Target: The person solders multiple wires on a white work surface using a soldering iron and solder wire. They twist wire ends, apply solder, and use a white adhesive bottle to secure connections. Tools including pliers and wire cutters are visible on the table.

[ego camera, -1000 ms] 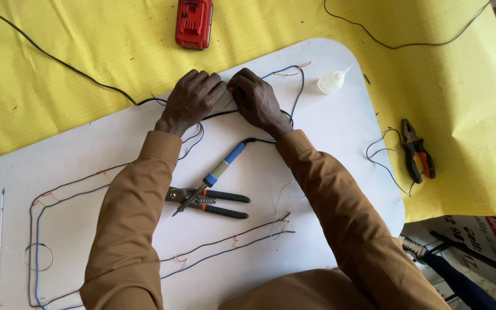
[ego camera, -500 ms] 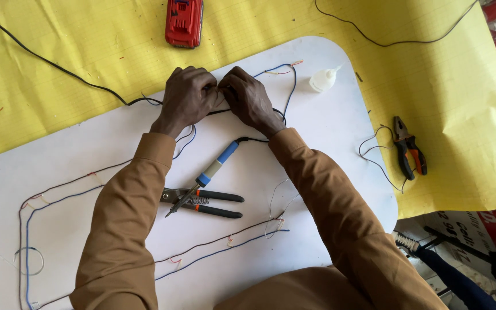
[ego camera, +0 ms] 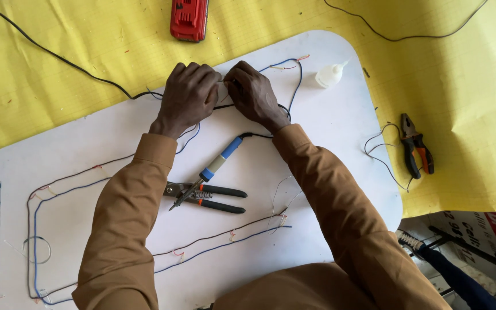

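My left hand (ego camera: 188,95) and my right hand (ego camera: 252,92) meet knuckle to knuckle at the far edge of a white board (ego camera: 340,132). Both pinch thin wires (ego camera: 295,86) that run in a brown and blue loop around the board. What lies between the fingertips is hidden by the fingers. A soldering iron (ego camera: 219,161) with a blue and grey handle lies between my forearms, its tip resting across black-handled cutters (ego camera: 213,198).
A red battery pack (ego camera: 189,19) lies on the yellow sheet (ego camera: 76,34) beyond the board. A small white glue bottle (ego camera: 329,74) sits at the board's far right. Orange and black pliers (ego camera: 416,143) rest on the yellow sheet at right among loose wire.
Both hands stay together on the wires at the same spot. The view has shifted slightly, so everything sits a little lower and to the left.
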